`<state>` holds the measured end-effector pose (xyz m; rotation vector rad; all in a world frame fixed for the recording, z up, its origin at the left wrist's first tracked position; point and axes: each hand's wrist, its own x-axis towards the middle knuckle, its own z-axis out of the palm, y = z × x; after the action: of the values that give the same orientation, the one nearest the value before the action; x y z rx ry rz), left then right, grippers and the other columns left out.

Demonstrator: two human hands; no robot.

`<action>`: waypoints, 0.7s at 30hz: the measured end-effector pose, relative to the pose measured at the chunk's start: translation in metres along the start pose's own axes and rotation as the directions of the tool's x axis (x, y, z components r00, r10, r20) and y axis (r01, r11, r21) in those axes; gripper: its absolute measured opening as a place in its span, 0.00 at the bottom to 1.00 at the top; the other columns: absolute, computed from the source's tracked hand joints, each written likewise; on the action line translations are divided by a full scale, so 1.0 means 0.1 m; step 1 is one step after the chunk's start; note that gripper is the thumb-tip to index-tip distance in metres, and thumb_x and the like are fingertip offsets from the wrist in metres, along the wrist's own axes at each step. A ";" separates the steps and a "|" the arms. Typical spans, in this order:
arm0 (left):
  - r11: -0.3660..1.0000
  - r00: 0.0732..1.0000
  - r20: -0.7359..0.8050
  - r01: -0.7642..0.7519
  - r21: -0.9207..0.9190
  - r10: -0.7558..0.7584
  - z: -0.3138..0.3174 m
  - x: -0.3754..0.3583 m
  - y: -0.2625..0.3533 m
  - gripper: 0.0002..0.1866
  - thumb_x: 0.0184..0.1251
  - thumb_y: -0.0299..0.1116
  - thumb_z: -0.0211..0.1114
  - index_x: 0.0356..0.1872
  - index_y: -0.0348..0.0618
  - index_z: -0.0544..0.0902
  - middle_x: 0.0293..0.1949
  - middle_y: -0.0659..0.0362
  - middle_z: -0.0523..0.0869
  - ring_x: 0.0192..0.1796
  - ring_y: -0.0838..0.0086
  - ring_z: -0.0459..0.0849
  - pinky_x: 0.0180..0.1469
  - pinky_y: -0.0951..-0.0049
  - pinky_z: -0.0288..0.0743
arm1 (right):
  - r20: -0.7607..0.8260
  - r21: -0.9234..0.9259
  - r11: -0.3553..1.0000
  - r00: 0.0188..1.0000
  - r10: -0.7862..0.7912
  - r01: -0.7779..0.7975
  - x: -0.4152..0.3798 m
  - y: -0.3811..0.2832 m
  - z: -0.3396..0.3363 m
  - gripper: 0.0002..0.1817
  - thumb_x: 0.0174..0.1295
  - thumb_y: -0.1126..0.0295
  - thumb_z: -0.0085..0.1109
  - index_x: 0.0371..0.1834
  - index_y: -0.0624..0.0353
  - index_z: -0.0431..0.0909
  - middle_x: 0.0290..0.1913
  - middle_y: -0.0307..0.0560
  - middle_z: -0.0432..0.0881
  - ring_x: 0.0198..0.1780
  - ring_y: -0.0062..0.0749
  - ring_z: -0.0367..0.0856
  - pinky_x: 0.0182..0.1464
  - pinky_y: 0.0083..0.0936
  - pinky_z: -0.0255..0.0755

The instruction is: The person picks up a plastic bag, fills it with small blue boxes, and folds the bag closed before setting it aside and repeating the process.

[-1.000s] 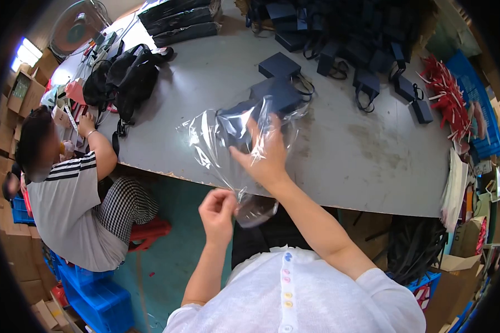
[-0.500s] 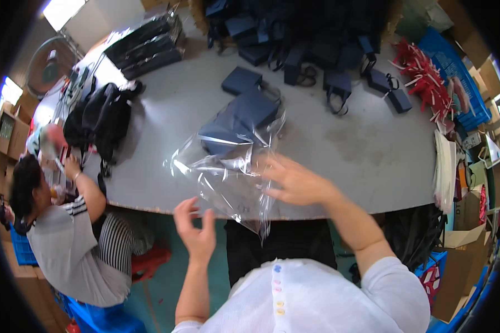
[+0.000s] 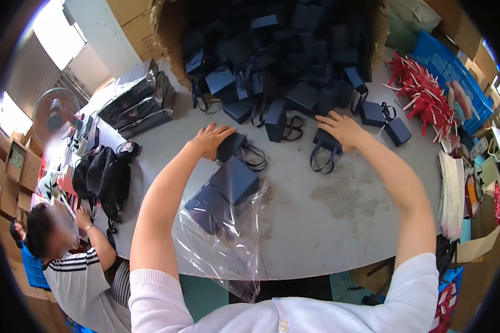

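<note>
My left hand (image 3: 210, 141) rests on a small navy box (image 3: 231, 146) with a ribbon loop, left of centre on the grey table. Farther right, my right hand (image 3: 339, 131) lies over another navy box (image 3: 326, 141), whose ribbon loop trails toward me. Fingers of both hands are partly spread over the boxes' tops. Between my arms, a clear plastic bag (image 3: 222, 250) lies near the table's front edge, with navy boxes (image 3: 235, 180) in its far end. Several more navy boxes (image 3: 275, 121) with ribbons stand and lie just beyond my hands.
A large carton (image 3: 171, 47) full of navy boxes opens toward me at the back. Black plastic-wrapped stacks (image 3: 136, 100) and a black bag (image 3: 103, 175) are at left, near a seated person (image 3: 75, 266). Red ribbons (image 3: 422, 91) and a blue crate (image 3: 455, 77) lie right.
Both my hands have moved from beside the plastic bag out to separate boxes farther back. The view has shifted toward the carton, showing more of it.
</note>
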<state>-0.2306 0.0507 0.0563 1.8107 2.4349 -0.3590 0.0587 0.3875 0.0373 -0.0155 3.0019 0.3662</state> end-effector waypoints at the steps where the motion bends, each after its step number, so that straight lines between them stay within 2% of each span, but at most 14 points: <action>1: 0.999 0.998 0.056 -0.027 -0.028 0.028 0.01 0.05 -0.01 0.57 0.36 0.30 0.78 0.75 0.50 0.60 0.69 0.52 0.69 0.72 0.51 0.64 0.70 0.56 0.66 | -0.077 0.113 0.992 0.996 -0.046 0.054 -0.13 0.03 0.07 0.59 0.29 0.68 0.78 0.74 0.51 0.57 0.75 0.47 0.61 0.71 0.56 0.63 0.68 0.45 0.67; 2: 0.999 0.997 0.066 -0.038 -0.025 0.039 0.02 0.09 -0.07 0.57 0.36 0.30 0.78 0.75 0.50 0.60 0.69 0.52 0.69 0.72 0.51 0.64 0.70 0.56 0.66 | -0.020 0.222 0.975 1.000 0.004 0.001 -0.29 0.06 0.12 0.59 0.27 0.63 0.77 0.72 0.57 0.58 0.70 0.56 0.65 0.70 0.59 0.63 0.70 0.46 0.63; 3: 0.986 0.996 0.016 0.086 -0.144 -0.084 0.02 0.11 -0.15 0.57 0.36 0.36 0.79 0.76 0.51 0.59 0.67 0.48 0.70 0.70 0.49 0.67 0.68 0.57 0.68 | -0.013 0.230 0.973 1.000 0.010 -0.007 -0.48 0.07 0.16 0.59 0.27 0.63 0.77 0.72 0.57 0.58 0.70 0.56 0.65 0.70 0.59 0.63 0.70 0.46 0.63; 4: 0.940 0.976 -0.016 0.204 -0.272 -0.217 0.07 0.12 -0.17 0.58 0.36 0.42 0.80 0.76 0.52 0.59 0.65 0.45 0.71 0.68 0.47 0.70 0.66 0.57 0.71 | -0.013 0.370 0.920 0.989 0.144 -0.129 -0.69 0.05 0.19 0.58 0.29 0.61 0.77 0.72 0.55 0.58 0.68 0.60 0.65 0.69 0.60 0.63 0.69 0.46 0.63; 5: 0.939 0.977 -0.010 0.203 -0.278 -0.214 0.01 0.06 -0.04 0.58 0.36 0.42 0.80 0.76 0.52 0.59 0.65 0.45 0.71 0.68 0.47 0.70 0.66 0.57 0.71 | 0.005 0.500 0.832 0.962 0.274 -0.240 -0.86 -0.01 0.21 0.57 0.31 0.60 0.77 0.73 0.54 0.59 0.66 0.65 0.66 0.68 0.60 0.64 0.69 0.46 0.63; 7: 0.729 0.846 -0.215 0.260 -0.633 -0.488 -0.42 -0.17 0.43 0.55 0.42 0.52 0.76 0.75 0.51 0.59 0.59 0.39 0.73 0.59 0.45 0.78 0.61 0.58 0.74 | 0.017 0.528 0.777 0.919 0.393 -0.342 -1.17 -0.19 0.18 0.54 0.37 0.57 0.74 0.73 0.51 0.59 0.65 0.64 0.68 0.67 0.58 0.66 0.67 0.46 0.65; 9: 0.790 0.888 -0.263 0.161 -0.591 -0.377 -0.80 -0.44 1.12 0.52 0.46 0.56 0.71 0.75 0.50 0.59 0.57 0.39 0.74 0.53 0.44 0.81 0.57 0.55 0.76 | 0.044 0.547 0.710 0.862 0.505 -0.444 -1.36 -0.32 0.16 0.50 0.43 0.55 0.72 0.73 0.49 0.60 0.65 0.64 0.70 0.66 0.55 0.69 0.65 0.46 0.68; 12: 0.872 0.959 -0.160 0.136 -0.470 -0.236 -0.80 -0.66 2.22 0.49 0.50 0.58 0.68 0.74 0.52 0.61 0.59 0.40 0.72 0.52 0.42 0.81 0.54 0.53 0.77 | 0.390 0.895 -0.124 0.619 0.682 -0.427 -1.50 -0.63 0.08 0.37 0.61 0.51 0.60 0.72 0.49 0.61 0.53 0.46 0.77 0.52 0.39 0.78 0.49 0.35 0.74; 13: 0.897 0.966 -0.128 0.154 -0.414 -0.225 -0.67 -0.68 2.50 0.48 0.51 0.59 0.67 0.74 0.55 0.62 0.60 0.40 0.72 0.51 0.41 0.81 0.53 0.53 0.78 | 0.403 0.886 -0.123 0.614 0.679 -0.447 -1.57 -0.75 0.06 0.37 0.61 0.51 0.60 0.72 0.49 0.61 0.53 0.46 0.77 0.52 0.39 0.78 0.49 0.35 0.74; 15: 0.888 0.965 -0.095 0.185 -0.422 -0.246 -0.29 -0.65 2.80 0.49 0.51 0.63 0.66 0.74 0.52 0.63 0.62 0.39 0.70 0.51 0.40 0.81 0.52 0.53 0.78 | 0.442 0.848 -0.522 0.659 0.609 -0.086 -1.63 -1.01 -0.02 0.36 0.60 0.49 0.61 0.70 0.48 0.62 0.52 0.44 0.77 0.49 0.31 0.76 0.45 0.30 0.72; 16: 0.885 0.961 -0.070 0.216 -0.413 -0.268 -0.15 -0.65 2.90 0.50 0.52 0.66 0.64 0.74 0.50 0.63 0.64 0.38 0.68 0.50 0.38 0.81 0.50 0.53 0.79 | 0.436 0.813 -0.582 0.690 0.577 -0.027 -1.65 -1.15 -0.10 0.36 0.60 0.47 0.62 0.68 0.47 0.63 0.53 0.44 0.77 0.48 0.28 0.75 0.45 0.30 0.71; 19: 0.857 0.950 -0.123 0.196 -0.476 -0.286 0.05 -0.84 3.04 0.55 0.51 0.71 0.63 0.73 0.39 0.63 0.70 0.38 0.62 0.49 0.46 0.81 0.45 0.56 0.81 | 0.352 0.901 -0.433 0.616 0.705 -0.020 -1.61 -1.58 -0.33 0.36 0.60 0.50 0.63 0.69 0.50 0.62 0.53 0.44 0.76 0.49 0.29 0.75 0.48 0.31 0.71; 20: 0.850 0.945 -0.175 0.156 -0.502 -0.277 0.08 -0.94 3.08 0.56 0.53 0.71 0.63 0.73 0.34 0.62 0.72 0.40 0.61 0.50 0.47 0.81 0.43 0.59 0.82 | 0.273 0.953 -0.301 0.556 0.785 -0.042 -1.59 -1.79 -0.49 0.37 0.59 0.53 0.66 0.68 0.53 0.64 0.54 0.51 0.76 0.51 0.36 0.76 0.54 0.37 0.70; 21: 0.833 0.938 -0.222 0.107 -0.543 -0.266 0.01 -1.11 3.10 0.52 0.55 0.64 0.66 0.73 0.35 0.62 0.72 0.41 0.61 0.53 0.47 0.79 0.46 0.58 0.81 | 0.053 0.995 -0.002 0.495 0.867 -0.103 -1.54 -1.94 -0.39 0.36 0.58 0.54 0.67 0.68 0.54 0.65 0.54 0.55 0.76 0.53 0.41 0.74 0.57 0.39 0.69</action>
<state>0.0973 0.0313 0.0365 1.4625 2.5511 0.5617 0.2116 0.1897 0.0466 1.5083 2.8805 -1.9760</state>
